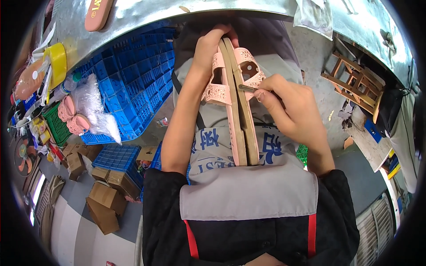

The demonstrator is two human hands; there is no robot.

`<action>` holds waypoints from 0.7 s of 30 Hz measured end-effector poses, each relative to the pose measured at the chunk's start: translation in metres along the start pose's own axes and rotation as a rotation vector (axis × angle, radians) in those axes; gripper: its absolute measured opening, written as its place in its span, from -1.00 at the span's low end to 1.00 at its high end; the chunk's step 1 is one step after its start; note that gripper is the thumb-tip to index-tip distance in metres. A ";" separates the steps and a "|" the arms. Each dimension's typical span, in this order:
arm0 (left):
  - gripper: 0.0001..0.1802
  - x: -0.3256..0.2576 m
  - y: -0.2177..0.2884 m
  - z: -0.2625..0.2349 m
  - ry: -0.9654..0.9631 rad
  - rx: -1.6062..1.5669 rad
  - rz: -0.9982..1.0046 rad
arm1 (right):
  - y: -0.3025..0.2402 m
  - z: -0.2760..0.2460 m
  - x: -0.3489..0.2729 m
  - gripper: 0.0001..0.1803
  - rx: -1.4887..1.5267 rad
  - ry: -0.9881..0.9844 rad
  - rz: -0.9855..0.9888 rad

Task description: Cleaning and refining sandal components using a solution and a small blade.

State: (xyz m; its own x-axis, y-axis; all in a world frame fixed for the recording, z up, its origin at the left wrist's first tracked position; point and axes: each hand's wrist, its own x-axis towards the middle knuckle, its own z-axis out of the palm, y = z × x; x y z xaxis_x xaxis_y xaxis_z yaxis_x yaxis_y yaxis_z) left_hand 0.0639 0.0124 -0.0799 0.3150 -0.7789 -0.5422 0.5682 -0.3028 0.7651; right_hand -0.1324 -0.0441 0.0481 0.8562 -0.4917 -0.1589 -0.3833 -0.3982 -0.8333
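Observation:
A pair of pink sandals [217, 95] with perforated straps is held upright in front of me, tan soles [237, 111] facing each other and a narrow dark gap between them. My left hand [212, 46] is closed around the sandals' far end. In my right hand [290, 102] is pinched a thin, dark metal tool [247, 88]. Its tip meets the edge of the right sandal's sole beside the strap; the rest of the tool is hidden in my fingers. The sandals' near ends rest against my grey apron [248, 195].
A metal-topped table [213, 6] spans the far side, with a pink insole [98, 14] and a yellow tape roll [56, 66] on it. Blue crates [128, 84], more pink sandals [73, 116] and cardboard boxes [104, 206] stand left. A wooden stool [355, 82] lies right.

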 end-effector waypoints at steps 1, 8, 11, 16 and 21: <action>-0.56 -0.003 0.002 -0.001 -0.003 0.079 0.048 | -0.001 -0.001 0.001 -0.91 -0.003 0.000 -0.002; -0.51 -0.015 0.027 0.009 -0.093 0.209 0.013 | -0.011 -0.015 0.002 -0.88 0.176 -0.021 0.151; -0.51 -0.019 0.029 0.006 -0.082 0.296 0.099 | -0.016 -0.015 -0.008 -0.86 0.253 -0.112 0.226; -0.52 -0.020 0.037 0.011 -0.124 0.222 0.094 | -0.020 -0.011 -0.012 -0.83 0.615 -0.224 0.599; -0.54 -0.024 0.040 0.010 -0.135 0.144 0.080 | -0.016 0.001 -0.026 -0.86 0.687 -0.140 0.472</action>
State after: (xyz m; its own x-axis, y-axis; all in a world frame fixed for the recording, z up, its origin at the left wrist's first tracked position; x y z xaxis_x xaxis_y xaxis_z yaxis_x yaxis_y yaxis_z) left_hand 0.0711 0.0136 -0.0329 0.2447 -0.8671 -0.4338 0.4282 -0.3048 0.8507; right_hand -0.1483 -0.0243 0.0654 0.7117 -0.3694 -0.5975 -0.4543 0.4068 -0.7926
